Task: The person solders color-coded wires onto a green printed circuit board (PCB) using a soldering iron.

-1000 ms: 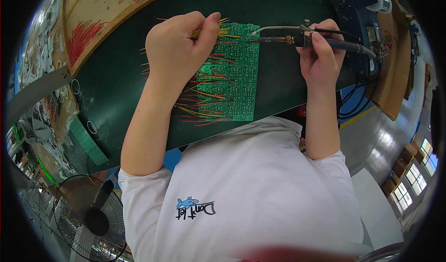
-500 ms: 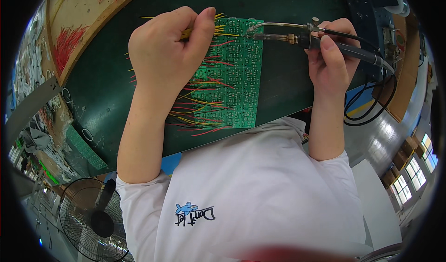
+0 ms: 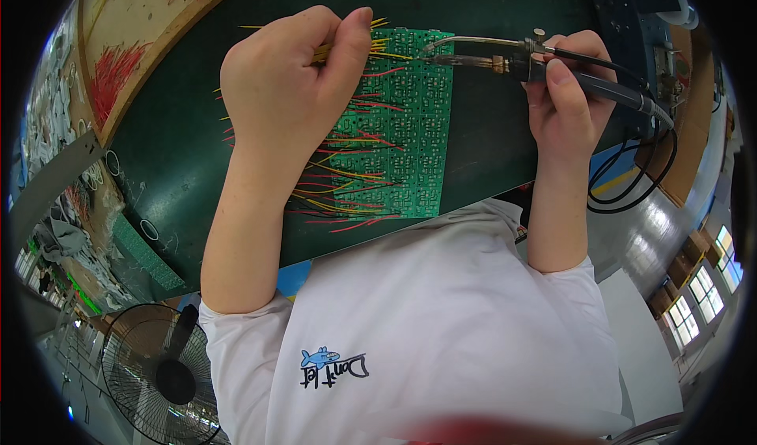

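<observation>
My left hand [image 3: 292, 90] is closed around a bunch of yellow wires [image 3: 382, 41], over the left part of a green circuit board panel [image 3: 426, 129]. The wire ends stick out past the thumb toward the board's top rows. In my right hand [image 3: 569, 114] is a soldering iron [image 3: 603, 88], gripped like a pen, with a thin metal solder feed tube [image 3: 481, 40] clamped along it. The iron's tip is at the panel's upper part, close to a yellow wire end; whether they touch cannot be made out. Red, yellow and black wires [image 3: 347, 200] run off the panel's left side.
A dark green work mat [image 3: 505, 137] lies under the panel. Red wires [image 3: 118, 74] sit in a wood-edged tray at upper left. A blue machine [image 3: 631, 19] stands at upper right, with black cable [image 3: 631, 200] looped below. A fan [image 3: 169, 378] is at lower left.
The panel and both hands sit slightly further right in the picture. My grip on the wires and on the soldering iron stays the same.
</observation>
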Demonstrator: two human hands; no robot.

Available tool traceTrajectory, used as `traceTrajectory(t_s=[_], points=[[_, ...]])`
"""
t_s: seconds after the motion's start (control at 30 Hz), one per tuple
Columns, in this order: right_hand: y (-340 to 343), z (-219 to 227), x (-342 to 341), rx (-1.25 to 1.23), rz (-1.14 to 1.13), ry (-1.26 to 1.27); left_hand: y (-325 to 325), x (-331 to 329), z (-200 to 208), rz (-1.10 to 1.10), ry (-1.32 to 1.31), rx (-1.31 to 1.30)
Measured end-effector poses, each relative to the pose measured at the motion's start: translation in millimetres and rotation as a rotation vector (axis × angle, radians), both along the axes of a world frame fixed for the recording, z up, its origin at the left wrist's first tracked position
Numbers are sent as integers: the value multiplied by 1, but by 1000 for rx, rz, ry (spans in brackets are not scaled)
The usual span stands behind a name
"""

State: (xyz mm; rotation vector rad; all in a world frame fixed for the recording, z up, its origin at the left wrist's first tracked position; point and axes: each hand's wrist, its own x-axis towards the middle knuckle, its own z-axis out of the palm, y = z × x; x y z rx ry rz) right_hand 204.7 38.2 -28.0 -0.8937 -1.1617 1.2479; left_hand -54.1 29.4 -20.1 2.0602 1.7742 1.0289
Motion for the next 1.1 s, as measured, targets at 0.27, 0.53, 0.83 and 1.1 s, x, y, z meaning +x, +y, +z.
traceTrajectory(t_s=[0.27, 0.53, 0.83, 1.1], points=[[0, 0, 2, 9, 22, 38, -1, 2, 4, 10, 6, -25], [1, 0, 0, -21, -13, 21, 0, 1, 4, -5, 13, -15], [5, -1, 8, -45, 14, 204, 0, 1, 3, -7, 10, -12], [3, -8, 17, -51, -12, 245, -3, -6, 10, -51, 45, 20]])
